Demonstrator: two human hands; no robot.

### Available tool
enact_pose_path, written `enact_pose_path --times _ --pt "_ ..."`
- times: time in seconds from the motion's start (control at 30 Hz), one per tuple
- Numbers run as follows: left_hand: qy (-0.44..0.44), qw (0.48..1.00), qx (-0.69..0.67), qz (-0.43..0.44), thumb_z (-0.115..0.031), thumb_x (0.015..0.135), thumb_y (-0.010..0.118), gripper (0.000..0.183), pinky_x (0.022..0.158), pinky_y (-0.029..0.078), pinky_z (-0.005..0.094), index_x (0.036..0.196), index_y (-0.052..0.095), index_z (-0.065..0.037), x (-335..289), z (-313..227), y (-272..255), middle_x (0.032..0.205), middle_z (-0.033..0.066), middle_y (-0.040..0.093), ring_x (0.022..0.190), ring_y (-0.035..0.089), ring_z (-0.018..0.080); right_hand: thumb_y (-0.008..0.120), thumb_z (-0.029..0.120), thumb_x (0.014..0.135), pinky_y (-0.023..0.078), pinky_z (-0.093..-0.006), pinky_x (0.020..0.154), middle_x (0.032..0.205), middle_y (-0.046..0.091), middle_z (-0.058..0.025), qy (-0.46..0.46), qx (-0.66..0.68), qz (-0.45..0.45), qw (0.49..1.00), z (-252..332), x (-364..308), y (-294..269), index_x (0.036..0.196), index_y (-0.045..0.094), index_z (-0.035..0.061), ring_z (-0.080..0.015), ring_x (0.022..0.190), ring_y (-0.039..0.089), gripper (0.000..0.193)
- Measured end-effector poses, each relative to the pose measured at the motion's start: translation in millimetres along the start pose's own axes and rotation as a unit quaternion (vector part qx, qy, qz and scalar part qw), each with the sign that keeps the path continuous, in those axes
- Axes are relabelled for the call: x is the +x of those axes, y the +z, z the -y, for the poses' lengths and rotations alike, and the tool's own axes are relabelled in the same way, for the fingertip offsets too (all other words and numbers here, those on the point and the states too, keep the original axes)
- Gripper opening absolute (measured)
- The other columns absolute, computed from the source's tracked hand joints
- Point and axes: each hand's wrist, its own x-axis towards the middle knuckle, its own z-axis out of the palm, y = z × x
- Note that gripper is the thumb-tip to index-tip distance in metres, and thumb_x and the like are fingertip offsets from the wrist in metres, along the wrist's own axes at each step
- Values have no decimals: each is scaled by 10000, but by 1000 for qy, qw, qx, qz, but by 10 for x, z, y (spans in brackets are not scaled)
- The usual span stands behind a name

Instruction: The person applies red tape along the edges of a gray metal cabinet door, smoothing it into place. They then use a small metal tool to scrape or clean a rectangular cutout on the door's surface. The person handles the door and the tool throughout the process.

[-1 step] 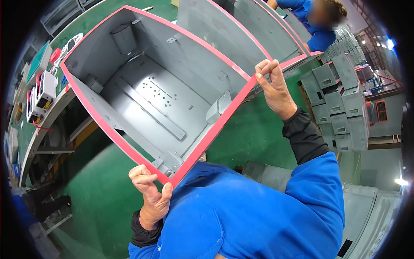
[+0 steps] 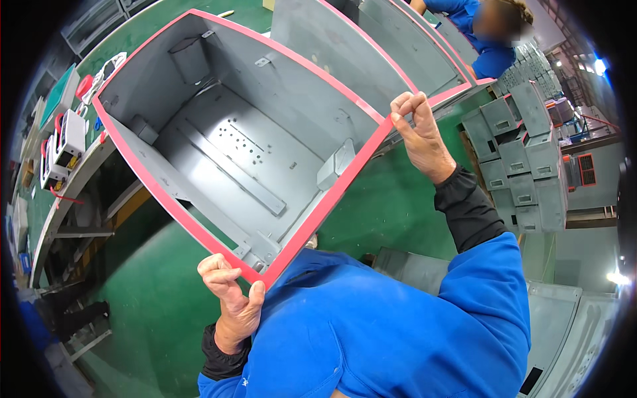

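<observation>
A large grey metal box (image 2: 225,156) stands tilted across the view with its open side toward me. A flat red strip (image 2: 325,205) runs along its rim. At the nearest corner my left hand (image 2: 232,298) is closed, fingers curled over the rim and thumb against the red edge. My right hand (image 2: 421,136) pinches the rim at the right corner, thumb and fingers pressed together. Inside the box are a long raised rail (image 2: 235,172), a group of small holes in the back panel and several brackets. Whether either hand also pinches loose strip cannot be made out.
More grey panels with red edging (image 2: 345,50) stand beyond the box, where a co-worker in blue (image 2: 494,63) leans in. Tools and small boxes (image 2: 70,139) lie on the green workbench at left. Stacked grey metal boxes (image 2: 524,159) rise at right above the green floor.
</observation>
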Motion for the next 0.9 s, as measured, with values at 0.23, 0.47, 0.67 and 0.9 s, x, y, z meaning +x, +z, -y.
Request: enact_pose_path --times 0.23,0.47,0.67,0.9 --pt "8 1000 15 -1 -35 690 645 436 872 324 380 1039 392 -93 22 -18 13 1002 82 284 960 294 240 476 -38 875 357 -249 831 850 389 -21 -5 -13 9 1000 -110 -64 11 861 361 66 -131 805 388 156" --pt "0 1000 18 -5 -36 665 647 447 858 329 374 1026 390 -93 -5 4 -1 990 80 288 954 297 238 480 -33 881 333 -247 839 871 390 -18 -5 -21 29 999 -151 -70 -5 862 354 90 -118 821 373 177" --pt "-3 1000 16 -2 -54 675 657 442 850 326 370 1024 388 -93 -7 6 -1 983 79 287 953 298 239 480 -31 886 324 -241 834 885 391 -16 -11 -39 39 998 -156 -78 -25 869 348 102 -107 831 363 187" --pt "4 1000 26 -7 -71 687 662 435 844 326 371 1024 388 -97 11 -11 0 978 78 285 938 294 235 518 -56 824 386 -314 813 869 474 -38 -2 -95 17 995 -144 -75 -20 820 402 67 -189 843 438 169"
